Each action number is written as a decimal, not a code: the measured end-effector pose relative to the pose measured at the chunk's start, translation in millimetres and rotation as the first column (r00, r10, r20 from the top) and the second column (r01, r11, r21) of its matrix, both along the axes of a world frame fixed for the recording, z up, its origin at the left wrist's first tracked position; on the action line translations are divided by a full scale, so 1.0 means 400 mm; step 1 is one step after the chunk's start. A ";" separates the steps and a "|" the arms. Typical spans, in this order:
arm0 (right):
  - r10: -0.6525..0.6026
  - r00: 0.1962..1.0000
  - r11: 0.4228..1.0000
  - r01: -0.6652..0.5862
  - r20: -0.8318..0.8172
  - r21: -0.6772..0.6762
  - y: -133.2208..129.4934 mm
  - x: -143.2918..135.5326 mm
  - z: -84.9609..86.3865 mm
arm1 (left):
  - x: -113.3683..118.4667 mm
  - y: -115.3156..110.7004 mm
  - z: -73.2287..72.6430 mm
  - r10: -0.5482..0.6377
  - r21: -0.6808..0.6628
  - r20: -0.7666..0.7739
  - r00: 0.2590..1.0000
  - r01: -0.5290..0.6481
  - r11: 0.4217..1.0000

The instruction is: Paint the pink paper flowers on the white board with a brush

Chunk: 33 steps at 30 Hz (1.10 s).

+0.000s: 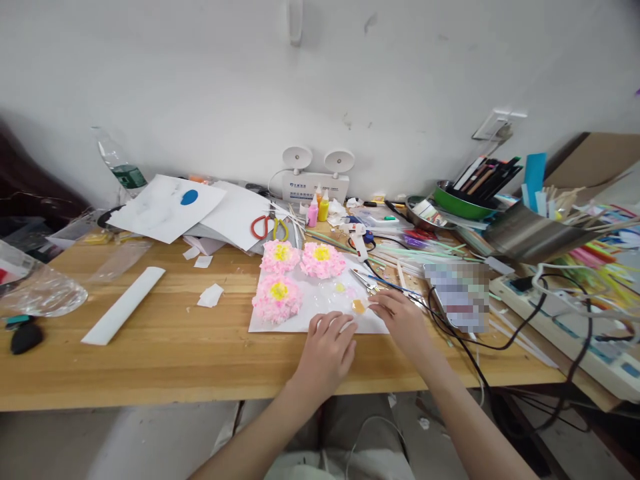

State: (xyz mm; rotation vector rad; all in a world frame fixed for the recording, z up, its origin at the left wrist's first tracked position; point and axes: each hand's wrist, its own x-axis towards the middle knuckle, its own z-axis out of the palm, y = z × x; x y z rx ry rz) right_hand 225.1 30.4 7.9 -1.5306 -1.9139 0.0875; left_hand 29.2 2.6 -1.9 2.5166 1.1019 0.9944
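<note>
My left hand (pixel 327 350) rests on the front edge of a white paper sheet (pixel 320 317), its fingers loosely bent and apart, holding nothing. Just right of it, my right hand (pixel 403 323) pinches something too small to make out. Those fingertips are beside an orange paint blob (pixel 359 306) on the sheet. A fainter yellow smear (pixel 341 288) lies farther back. Along the sheet's left and back sit three fluffy pink flowers with yellow middles: a front one (pixel 278 298), a back left one (pixel 280 256) and a back right one (pixel 322 260).
Behind the sheet are red-and-yellow-handled scissors (pixel 270 228), pink (pixel 313 213) and yellow paint bottles (pixel 323 208), and a white glue gun (pixel 357 239). A phone (pixel 457 297), black cables and a power strip (pixel 575 340) crowd the right. A rolled white sheet (pixel 123 307) lies left.
</note>
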 end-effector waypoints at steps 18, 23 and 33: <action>0.134 0.970 0.986 -0.110 0.202 -0.123 0.042 -0.008 -0.039 | 0.006 0.006 -0.039 -0.007 -0.067 -0.045 0.999 0.004 0.998; 0.065 0.978 0.989 -0.037 0.197 -0.140 0.043 -0.012 -0.030 | 0.006 0.006 -0.040 -0.010 -0.085 -0.040 0.999 0.007 0.996; 0.101 0.956 0.981 -0.050 0.274 -0.187 0.038 -0.024 -0.004 | 0.007 0.008 -0.043 -0.019 -0.104 -0.017 1.000 0.017 0.994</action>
